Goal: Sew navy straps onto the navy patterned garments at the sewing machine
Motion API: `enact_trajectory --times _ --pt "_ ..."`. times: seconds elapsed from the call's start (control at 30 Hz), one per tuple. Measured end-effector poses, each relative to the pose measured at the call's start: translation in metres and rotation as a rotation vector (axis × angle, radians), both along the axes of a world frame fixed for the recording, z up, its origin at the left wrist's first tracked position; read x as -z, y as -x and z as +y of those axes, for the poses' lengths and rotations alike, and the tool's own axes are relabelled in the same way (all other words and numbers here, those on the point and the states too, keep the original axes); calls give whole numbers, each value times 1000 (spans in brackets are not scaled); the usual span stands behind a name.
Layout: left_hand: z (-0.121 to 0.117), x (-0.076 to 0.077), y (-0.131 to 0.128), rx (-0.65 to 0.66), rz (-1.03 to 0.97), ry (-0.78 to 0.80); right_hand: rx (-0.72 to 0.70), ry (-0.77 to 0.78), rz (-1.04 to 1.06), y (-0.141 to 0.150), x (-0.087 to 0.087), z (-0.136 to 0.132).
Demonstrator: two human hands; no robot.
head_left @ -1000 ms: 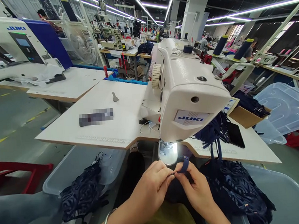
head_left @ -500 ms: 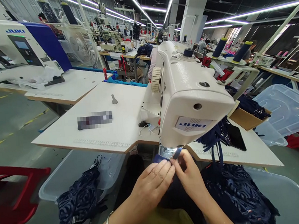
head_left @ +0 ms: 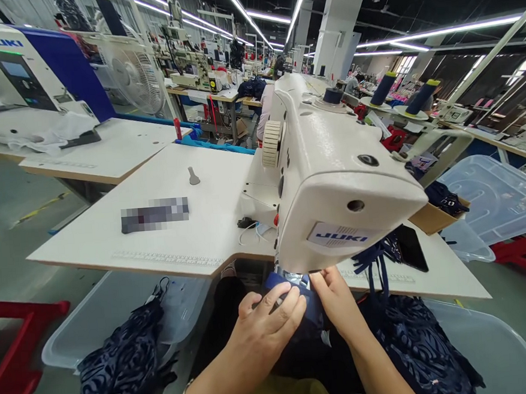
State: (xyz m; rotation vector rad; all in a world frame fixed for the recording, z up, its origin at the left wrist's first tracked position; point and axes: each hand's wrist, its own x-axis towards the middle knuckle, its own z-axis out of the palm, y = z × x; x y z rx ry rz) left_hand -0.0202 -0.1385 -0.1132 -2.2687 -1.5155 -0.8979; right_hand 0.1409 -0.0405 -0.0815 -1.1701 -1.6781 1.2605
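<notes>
A white JUKI sewing machine stands on a white table in front of me. Under its head lies a navy blue piece of fabric. My left hand rests on that fabric with fingers stretched and pressing it down. My right hand is beside it, fingers pinched on the fabric's edge right below the machine head. The needle area is hidden by the machine head and my hands.
A clear bin at lower left holds patterned navy garments. More navy garments fill a bin at lower right. Navy straps and a dark phone lie right of the machine. Thread cones stand behind it. A red stool is at left.
Both hands moved forward and up to the machine head, carrying the navy piece under it. The small strap loop my right hand held up is no longer visible.
</notes>
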Motion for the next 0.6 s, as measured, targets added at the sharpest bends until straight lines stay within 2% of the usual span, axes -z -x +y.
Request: enact_trajectory --times 0.23,0.4,0.5,0.6 --pt "4 -4 -9 -60 -40 -62 13 -86 -173 3 -3 16" --pt "3 -8 -3 34 -77 5 -91 -62 -130 -9 -14 5" --pt "-1 -23 0 133 -56 72 -160 -75 -201 -21 -17 -10" --pt "-7 -42 -2 175 -103 198 -104 -97 -273 -30 -13 -20"
